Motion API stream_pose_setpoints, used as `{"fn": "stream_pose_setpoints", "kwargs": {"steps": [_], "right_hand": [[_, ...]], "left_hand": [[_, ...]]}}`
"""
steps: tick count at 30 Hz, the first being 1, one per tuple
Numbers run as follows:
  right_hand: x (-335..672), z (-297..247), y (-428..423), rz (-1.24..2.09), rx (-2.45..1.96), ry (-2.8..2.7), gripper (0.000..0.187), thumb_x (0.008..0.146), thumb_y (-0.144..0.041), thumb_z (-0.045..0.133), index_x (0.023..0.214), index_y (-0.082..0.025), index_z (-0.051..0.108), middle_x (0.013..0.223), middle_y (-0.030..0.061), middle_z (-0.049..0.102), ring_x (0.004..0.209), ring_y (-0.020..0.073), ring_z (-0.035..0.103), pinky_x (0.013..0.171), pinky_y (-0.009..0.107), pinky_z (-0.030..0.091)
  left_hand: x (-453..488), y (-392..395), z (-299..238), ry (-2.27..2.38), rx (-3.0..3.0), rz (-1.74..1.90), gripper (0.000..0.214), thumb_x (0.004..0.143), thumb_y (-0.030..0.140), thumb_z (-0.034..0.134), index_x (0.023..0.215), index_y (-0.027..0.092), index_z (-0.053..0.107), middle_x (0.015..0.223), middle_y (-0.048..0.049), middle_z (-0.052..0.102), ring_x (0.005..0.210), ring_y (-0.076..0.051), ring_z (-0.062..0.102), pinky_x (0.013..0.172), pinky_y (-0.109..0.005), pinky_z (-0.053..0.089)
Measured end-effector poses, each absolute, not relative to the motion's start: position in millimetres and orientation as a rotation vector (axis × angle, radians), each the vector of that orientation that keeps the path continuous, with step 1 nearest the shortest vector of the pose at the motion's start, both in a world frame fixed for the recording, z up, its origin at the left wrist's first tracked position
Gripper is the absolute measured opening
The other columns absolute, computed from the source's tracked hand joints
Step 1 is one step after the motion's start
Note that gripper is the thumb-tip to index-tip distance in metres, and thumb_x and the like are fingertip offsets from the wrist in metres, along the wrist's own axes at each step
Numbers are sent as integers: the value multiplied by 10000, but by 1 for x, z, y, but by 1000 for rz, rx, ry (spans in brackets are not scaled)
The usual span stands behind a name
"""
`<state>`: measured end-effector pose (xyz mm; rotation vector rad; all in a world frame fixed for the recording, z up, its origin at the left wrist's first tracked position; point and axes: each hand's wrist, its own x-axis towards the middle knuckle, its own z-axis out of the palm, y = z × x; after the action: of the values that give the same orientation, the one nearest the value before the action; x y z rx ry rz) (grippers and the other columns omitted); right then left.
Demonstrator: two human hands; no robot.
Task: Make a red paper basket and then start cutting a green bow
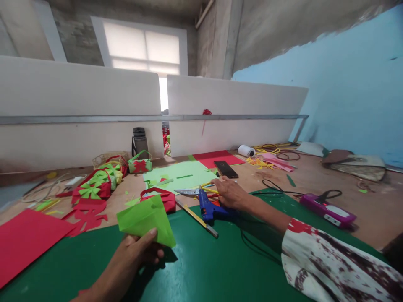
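My left hand (138,251) pinches a folded light-green paper (146,219) above the dark green cutting mat (201,268). My right hand (231,193) reaches forward past the mat and rests on the handles of a pair of scissors (192,191), fingers curled over the yellow handles. Right beside that hand lies a blue glue gun (209,208). A yellow ruler (197,218) lies diagonally on the mat's far edge. A small red paper basket (162,198) stands just behind the folded paper.
A light-green sheet (179,174) and a red sheet (217,158) lie further back with a black phone (226,169). Red and green paper baskets (100,180) crowd the left. A red sheet (25,239) lies front left. A pink-purple device (327,209) with cable sits right. White partitions (78,113) bound the table.
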<state>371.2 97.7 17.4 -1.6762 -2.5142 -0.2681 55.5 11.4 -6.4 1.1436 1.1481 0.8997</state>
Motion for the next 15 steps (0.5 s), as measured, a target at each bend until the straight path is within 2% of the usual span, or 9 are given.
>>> {"fn": "stream_pose_setpoints", "kwargs": {"steps": [5,8,9,11,13,15], "right_hand": [[363,24,94,-337,-1646,-2464,315,892,-310,541,1171,-164,527,1163,76,562,978,212,581,822,428,487],[366,43,93,-321,-1688,-2289,297,877,-177,517,1164,-103,530,1032,131,606,961,251,570,841,427,423],[369,51,93,-298,-1706,-2203,311,852,-110,493,1159,-73,528,968,161,617,940,273,570,824,419,403],[376,70,89,-210,-1720,-2016,366,813,-94,474,1176,-55,494,896,178,619,870,291,580,755,394,396],[379,85,81,-26,-1680,-1879,426,776,-156,519,1184,-51,453,790,141,617,728,257,591,653,351,408],[371,92,68,225,-1578,-1801,398,802,-231,468,1163,-65,441,692,96,600,601,205,569,562,316,416]], "left_hand": [[58,11,-4,1112,1091,942,344,728,462,653,678,122,658,569,-48,662,511,-152,566,527,-242,446],[58,11,-2,1103,1068,966,359,733,461,648,677,106,662,582,-59,662,513,-145,564,528,-240,448],[57,11,-1,1096,1052,974,365,737,459,645,679,99,666,588,-64,662,521,-146,569,533,-241,451],[56,13,-1,1069,1005,993,372,750,446,636,688,81,676,592,-73,658,522,-143,575,537,-237,451],[54,15,-2,1034,942,1013,363,766,415,631,704,61,685,585,-77,651,511,-135,575,531,-229,445],[53,18,-3,987,882,1050,333,777,373,631,725,49,687,588,-77,645,514,-130,577,520,-220,440]]}}
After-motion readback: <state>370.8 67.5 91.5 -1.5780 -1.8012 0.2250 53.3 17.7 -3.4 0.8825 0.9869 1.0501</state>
